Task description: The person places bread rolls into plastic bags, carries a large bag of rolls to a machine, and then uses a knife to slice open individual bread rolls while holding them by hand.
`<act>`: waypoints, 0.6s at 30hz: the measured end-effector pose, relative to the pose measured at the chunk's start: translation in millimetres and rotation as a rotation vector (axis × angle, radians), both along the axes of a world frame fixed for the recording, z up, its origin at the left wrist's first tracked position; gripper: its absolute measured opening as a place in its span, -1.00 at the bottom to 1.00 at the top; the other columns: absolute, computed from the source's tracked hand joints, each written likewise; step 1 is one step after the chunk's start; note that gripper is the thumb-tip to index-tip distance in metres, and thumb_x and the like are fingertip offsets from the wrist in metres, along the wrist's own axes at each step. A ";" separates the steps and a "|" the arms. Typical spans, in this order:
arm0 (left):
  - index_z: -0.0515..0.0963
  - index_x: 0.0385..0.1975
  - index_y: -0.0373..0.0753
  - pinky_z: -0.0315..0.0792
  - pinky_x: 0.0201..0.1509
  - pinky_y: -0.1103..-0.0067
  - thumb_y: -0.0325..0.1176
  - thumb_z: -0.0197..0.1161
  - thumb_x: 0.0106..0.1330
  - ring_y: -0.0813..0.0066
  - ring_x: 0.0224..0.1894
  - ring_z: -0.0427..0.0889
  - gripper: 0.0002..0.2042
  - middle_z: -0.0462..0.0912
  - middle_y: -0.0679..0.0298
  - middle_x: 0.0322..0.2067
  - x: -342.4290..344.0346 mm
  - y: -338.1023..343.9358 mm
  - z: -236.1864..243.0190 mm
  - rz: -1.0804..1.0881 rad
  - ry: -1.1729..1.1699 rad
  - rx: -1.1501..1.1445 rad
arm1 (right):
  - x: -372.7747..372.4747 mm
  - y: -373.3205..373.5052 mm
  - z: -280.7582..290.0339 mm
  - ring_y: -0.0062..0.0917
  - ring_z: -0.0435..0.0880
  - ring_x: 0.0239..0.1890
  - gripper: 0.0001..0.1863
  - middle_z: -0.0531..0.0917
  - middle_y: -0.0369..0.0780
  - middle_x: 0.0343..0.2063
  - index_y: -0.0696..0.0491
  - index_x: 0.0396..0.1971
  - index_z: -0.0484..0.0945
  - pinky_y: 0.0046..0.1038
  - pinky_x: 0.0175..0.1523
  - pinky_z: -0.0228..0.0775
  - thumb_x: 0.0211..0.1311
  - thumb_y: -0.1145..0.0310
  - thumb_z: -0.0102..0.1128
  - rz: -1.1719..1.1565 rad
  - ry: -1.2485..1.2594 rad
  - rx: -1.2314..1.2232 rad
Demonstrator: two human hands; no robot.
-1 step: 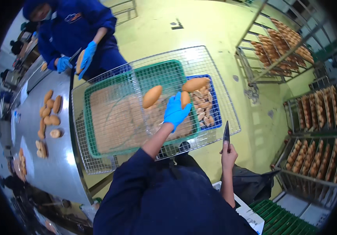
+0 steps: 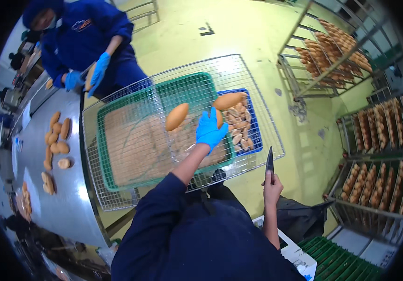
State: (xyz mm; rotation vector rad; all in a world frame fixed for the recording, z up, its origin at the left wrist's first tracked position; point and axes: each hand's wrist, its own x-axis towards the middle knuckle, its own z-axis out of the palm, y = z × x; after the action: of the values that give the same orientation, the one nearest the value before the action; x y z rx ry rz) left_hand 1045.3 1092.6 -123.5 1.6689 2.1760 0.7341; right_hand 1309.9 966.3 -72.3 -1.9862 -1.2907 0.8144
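Observation:
My left hand point(image 2: 211, 130), in a blue glove, reaches over a wire rack point(image 2: 276, 136) and closes its fingers and thumb round a brown bread roll point(image 2: 219, 118); the glove covers part of it. On the rack's mesh, a second roll point(image 2: 177, 117) lies to the left of that hand. A third roll point(image 2: 229, 100) rests just beyond it, above a blue crate point(image 2: 260, 149) of bread pieces. My bare right hand point(image 2: 272, 183) grips a knife point(image 2: 270, 161) by its handle, blade pointing up and away, off the rack's right corner.
Beneath the rack sits a green crate point(image 2: 187, 86) with brown crumbs. Several rolls point(image 2: 60, 147) lie on the steel table point(image 2: 72, 206) at left. Across from me a co-worker point(image 2: 89, 35) in blue holds a roll. Racks of bread point(image 2: 379, 182) stand at right.
The whole view has shifted slightly. My left hand covers more of the roll, its fingers now further over it. My right hand keeps hold of the knife.

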 end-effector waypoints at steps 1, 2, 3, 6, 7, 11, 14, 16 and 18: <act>0.17 0.23 -0.29 0.39 0.03 0.31 -0.12 0.24 0.13 0.10 0.05 0.41 -0.31 0.37 -0.05 0.03 6.6 15.9 2.6 -0.043 0.053 -0.105 | 11.0 -8.3 -1.2 -0.54 0.54 -0.66 -0.58 0.53 -0.19 -0.76 0.19 -0.58 0.50 -0.45 -0.46 0.34 0.25 0.11 0.09 -0.036 -0.002 0.008; 0.13 0.25 -0.30 0.38 0.06 0.29 -0.10 0.24 0.11 0.05 0.09 0.39 -0.26 0.33 -0.08 0.05 12.1 23.7 3.5 -0.080 0.114 -0.211 | 22.6 -17.7 -3.9 -0.54 0.54 -0.66 -0.58 0.53 -0.19 -0.77 0.19 -0.58 0.50 -0.46 -0.46 0.34 0.25 0.11 0.10 -0.074 0.000 -0.003; 0.14 0.25 -0.30 0.37 0.06 0.29 -0.10 0.22 0.11 0.05 0.09 0.39 -0.27 0.34 -0.08 0.04 14.7 24.2 2.3 -0.094 0.056 -0.210 | 34.0 -25.8 -6.6 -0.55 0.54 -0.67 -0.58 0.53 -0.19 -0.77 0.19 -0.59 0.49 -0.46 -0.46 0.34 0.25 0.11 0.10 -0.104 0.002 -0.015; 0.19 0.22 -0.30 0.39 0.07 0.28 -0.12 0.12 0.18 0.11 0.06 0.43 -0.37 0.40 -0.04 0.01 3.9 11.6 -11.6 -0.068 -0.248 -0.054 | 53.2 -28.2 -7.9 -0.57 0.53 -0.67 -0.58 0.52 -0.19 -0.78 0.20 -0.58 0.50 -0.46 -0.46 0.34 0.25 0.11 0.10 -0.152 0.012 -0.030; 0.18 0.23 -0.29 0.40 0.08 0.27 -0.13 0.10 0.21 0.12 0.06 0.44 -0.38 0.39 -0.03 0.04 4.0 3.8 -1.3 -0.087 -0.790 -0.127 | 58.0 -32.4 -10.7 -0.57 0.53 -0.67 -0.58 0.52 -0.19 -0.78 0.20 -0.58 0.50 -0.47 -0.47 0.34 0.25 0.11 0.10 -0.175 0.017 -0.040; 0.13 0.28 -0.25 0.41 0.12 0.28 -0.16 0.00 0.30 0.16 0.11 0.43 -0.43 0.32 -0.01 0.15 13.6 -46.6 95.5 -0.142 -2.128 -0.220 | 40.7 -4.9 8.8 -0.61 0.54 -0.65 -0.62 0.57 -0.19 -0.71 0.19 -0.53 0.54 -0.51 -0.49 0.32 0.26 0.15 0.10 -0.015 0.129 0.015; 0.15 0.27 -0.26 0.42 0.13 0.31 -0.16 -0.05 0.35 0.19 0.15 0.42 -0.47 0.33 0.01 0.18 22.8 -77.2 136.9 -0.171 -2.214 -0.117 | 4.2 19.3 40.3 -0.48 0.53 -0.66 -0.71 0.52 -0.21 -0.71 0.15 -0.59 0.49 -0.45 -0.52 0.32 0.15 0.23 0.21 0.312 0.120 0.212; 0.18 0.25 -0.28 0.45 0.09 0.37 -0.22 -0.07 0.38 0.26 0.10 0.47 -0.52 0.37 0.06 0.16 29.4 -90.3 159.1 -0.107 -2.213 -0.061 | -22.4 24.8 78.2 -0.42 0.50 -0.69 -0.76 0.49 -0.22 -0.72 0.11 -0.63 0.48 -0.41 -0.55 0.30 0.06 0.30 0.27 0.592 -0.017 0.445; 0.18 0.25 -0.29 0.46 0.07 0.40 -0.23 -0.06 0.39 0.30 0.06 0.49 -0.53 0.39 0.08 0.13 30.0 -103.2 167.5 -0.065 -2.163 -0.004 | -37.1 21.5 116.4 -0.39 0.45 -0.71 -0.80 0.48 -0.23 -0.72 0.04 -0.66 0.48 -0.39 -0.57 0.28 -0.03 0.32 0.31 0.870 -0.071 0.650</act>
State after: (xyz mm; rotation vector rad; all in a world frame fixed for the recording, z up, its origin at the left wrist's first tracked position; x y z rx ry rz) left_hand 1075.3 989.3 44.1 0.1468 0.4541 1.3733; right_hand 1272.8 987.8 44.1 -0.9182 -2.1601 0.5605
